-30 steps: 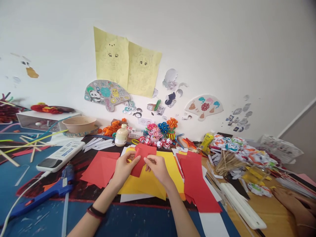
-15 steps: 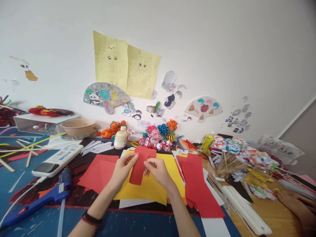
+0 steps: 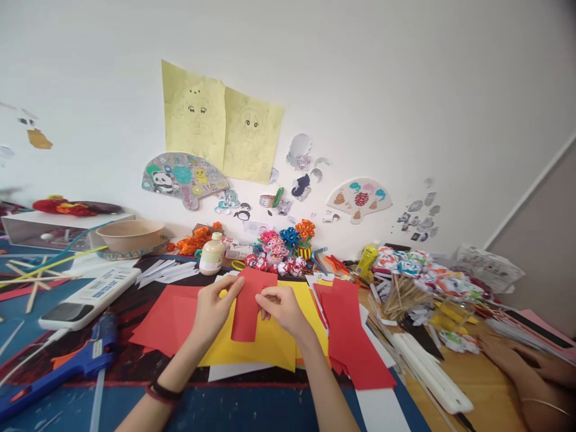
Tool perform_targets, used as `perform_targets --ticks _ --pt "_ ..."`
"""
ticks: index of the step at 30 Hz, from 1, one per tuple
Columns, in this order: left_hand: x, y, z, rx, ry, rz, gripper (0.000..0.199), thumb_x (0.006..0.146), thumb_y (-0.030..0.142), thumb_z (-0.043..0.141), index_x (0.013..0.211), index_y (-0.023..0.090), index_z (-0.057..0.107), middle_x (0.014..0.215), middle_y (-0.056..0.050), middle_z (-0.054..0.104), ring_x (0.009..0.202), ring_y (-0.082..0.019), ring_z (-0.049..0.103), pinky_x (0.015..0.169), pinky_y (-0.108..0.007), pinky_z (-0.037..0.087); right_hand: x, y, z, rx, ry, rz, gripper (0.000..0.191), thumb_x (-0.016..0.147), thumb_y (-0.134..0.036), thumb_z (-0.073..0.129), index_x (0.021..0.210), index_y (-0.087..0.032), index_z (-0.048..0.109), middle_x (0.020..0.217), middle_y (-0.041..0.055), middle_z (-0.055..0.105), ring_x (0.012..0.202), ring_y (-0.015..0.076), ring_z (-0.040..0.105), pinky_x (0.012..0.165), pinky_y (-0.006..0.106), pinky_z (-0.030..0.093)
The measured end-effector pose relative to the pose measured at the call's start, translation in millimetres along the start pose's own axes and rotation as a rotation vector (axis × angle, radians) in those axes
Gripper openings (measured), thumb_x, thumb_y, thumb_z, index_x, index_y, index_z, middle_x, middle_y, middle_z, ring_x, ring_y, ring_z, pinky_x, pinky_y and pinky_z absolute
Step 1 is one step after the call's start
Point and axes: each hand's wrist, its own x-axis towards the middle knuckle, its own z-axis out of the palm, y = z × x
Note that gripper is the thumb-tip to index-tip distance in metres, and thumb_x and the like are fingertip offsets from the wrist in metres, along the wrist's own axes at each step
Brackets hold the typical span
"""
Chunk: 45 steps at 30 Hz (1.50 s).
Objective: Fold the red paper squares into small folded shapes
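Observation:
Between my two hands is a piece of red paper (image 3: 246, 315), upright and slightly curved, above the yellow paper sheets (image 3: 279, 348). My left hand (image 3: 219, 309) pinches its left edge near the top between thumb and fingers. On the opposite side my right hand (image 3: 279, 306) grips the right edge, fingers curled and thumb pressed to it. Red sheets (image 3: 168, 318) lie to the left of the yellow ones, and a stack of red paper (image 3: 348, 330) lies to the right, over white sheets (image 3: 382, 411).
A blue glue gun (image 3: 67, 363) and a white power strip (image 3: 92, 297) lie at left. Behind the paper stand a glue bottle (image 3: 211, 257) and pipe-cleaner flowers (image 3: 290, 239). At right are wooden sticks (image 3: 400, 297), a long white device (image 3: 432, 372) and another person's hands (image 3: 517, 366).
The view has turned slightly right, so things sit further left in the picture. The red paper, still in both hands, now has its face turned more squarely towards me.

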Motion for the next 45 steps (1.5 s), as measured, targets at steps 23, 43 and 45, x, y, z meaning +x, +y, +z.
perform_targets --ticks 23,43,45 --pt "-9.2 -4.0 7.8 0.234 -0.213 0.039 0.038 0.088 0.046 0.040 0.064 0.019 0.051 0.056 0.003 0.047 0.055 -0.013 0.041 0.053 -0.022 0.028 -8.0 24.2 -2.8 0.031 0.107 0.060 0.036 0.078 -0.043 0.063 0.056 -0.015 0.058 0.045 -0.0013 0.052 0.041 0.0101 0.048 0.043 0.021 0.037" --pt "-10.4 -2.6 6.7 0.303 -0.184 0.041 0.043 0.087 0.047 0.040 0.056 0.018 0.048 0.052 0.003 0.042 0.055 -0.012 0.039 0.052 -0.022 0.027 -4.9 31.3 1.7 0.076 0.083 0.041 0.037 0.079 -0.046 0.062 0.060 -0.014 0.060 0.051 0.0019 0.060 0.045 0.0123 0.056 0.048 0.023 0.045" --pt "-10.0 -4.4 7.3 0.280 -0.186 0.030 0.042 0.087 0.048 0.042 0.059 0.018 0.053 0.055 0.002 0.047 0.056 -0.013 0.041 0.053 -0.022 0.029 -5.1 30.8 1.2 0.083 0.076 0.045 0.037 0.078 -0.047 0.062 0.061 -0.014 0.060 0.051 0.0020 0.060 0.045 0.0122 0.056 0.049 0.023 0.046"
